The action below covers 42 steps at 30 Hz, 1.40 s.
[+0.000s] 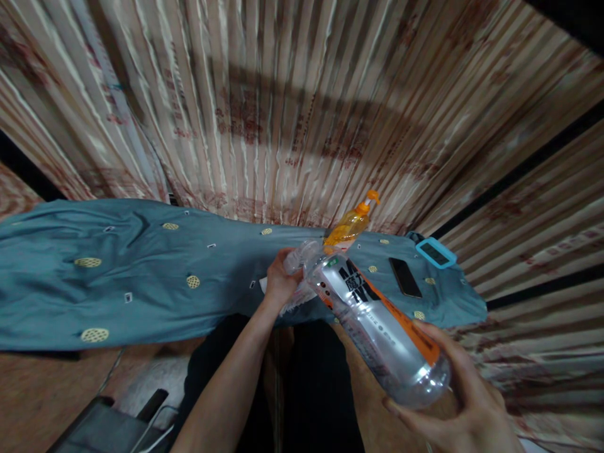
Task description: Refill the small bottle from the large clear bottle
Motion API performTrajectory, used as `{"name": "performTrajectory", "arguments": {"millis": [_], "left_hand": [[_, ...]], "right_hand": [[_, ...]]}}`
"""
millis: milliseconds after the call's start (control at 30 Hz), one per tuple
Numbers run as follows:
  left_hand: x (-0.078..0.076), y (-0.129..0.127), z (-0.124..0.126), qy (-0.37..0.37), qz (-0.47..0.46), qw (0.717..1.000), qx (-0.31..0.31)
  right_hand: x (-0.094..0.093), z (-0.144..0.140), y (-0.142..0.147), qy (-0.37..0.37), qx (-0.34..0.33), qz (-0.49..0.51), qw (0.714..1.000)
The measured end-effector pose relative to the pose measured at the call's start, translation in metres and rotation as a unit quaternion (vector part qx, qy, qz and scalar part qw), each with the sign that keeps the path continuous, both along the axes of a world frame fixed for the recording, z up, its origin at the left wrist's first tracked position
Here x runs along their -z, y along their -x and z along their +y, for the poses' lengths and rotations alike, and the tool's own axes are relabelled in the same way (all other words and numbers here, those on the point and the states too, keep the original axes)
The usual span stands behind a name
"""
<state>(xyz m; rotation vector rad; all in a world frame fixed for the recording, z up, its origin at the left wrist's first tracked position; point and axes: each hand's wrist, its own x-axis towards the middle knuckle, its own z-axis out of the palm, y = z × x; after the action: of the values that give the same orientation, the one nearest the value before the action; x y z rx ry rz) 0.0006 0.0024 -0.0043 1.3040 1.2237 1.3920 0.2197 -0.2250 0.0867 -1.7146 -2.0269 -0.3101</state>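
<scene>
Head view: a pleated, pale curtain (283,126) with reddish print is noted behind a long surface covered by a teal cloth (155,277), which is patterned with yellow ovals. The plastic bottle (377,327) is held above the cloth's near edge, right of centre. Its long axis runs diagonally, with the neck directed forward and to the left and the base toward the lower right; the base appears closer to the camera. The body is clear and glossy, wrapped in a silver label with an orange band. Large black lettering is borne on the label, including a capital M and the character 魔; the smaller print cannot be read. The base is gripped by the right hand (465,402), its thumb and fingers parted around it. The left hand (282,283) is curled closed around clear plastic (302,255) at the bottle's neck; its exact form cannot be established. Beyond the neck, a yellow pump bottle (346,229) is observed standing. To the right, a dark phone (404,277) and a blue-rimmed device (436,253) are found lying.
</scene>
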Motion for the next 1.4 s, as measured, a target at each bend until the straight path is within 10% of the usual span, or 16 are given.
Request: {"name": "performTrajectory", "arguments": {"millis": [1400], "left_hand": [[-0.0012,0.0,-0.0008,-0.011,-0.005,1.0,-0.001]], "right_hand": [[0.0008,0.0008,-0.0021,0.005,-0.007,0.017,1.0]]}}
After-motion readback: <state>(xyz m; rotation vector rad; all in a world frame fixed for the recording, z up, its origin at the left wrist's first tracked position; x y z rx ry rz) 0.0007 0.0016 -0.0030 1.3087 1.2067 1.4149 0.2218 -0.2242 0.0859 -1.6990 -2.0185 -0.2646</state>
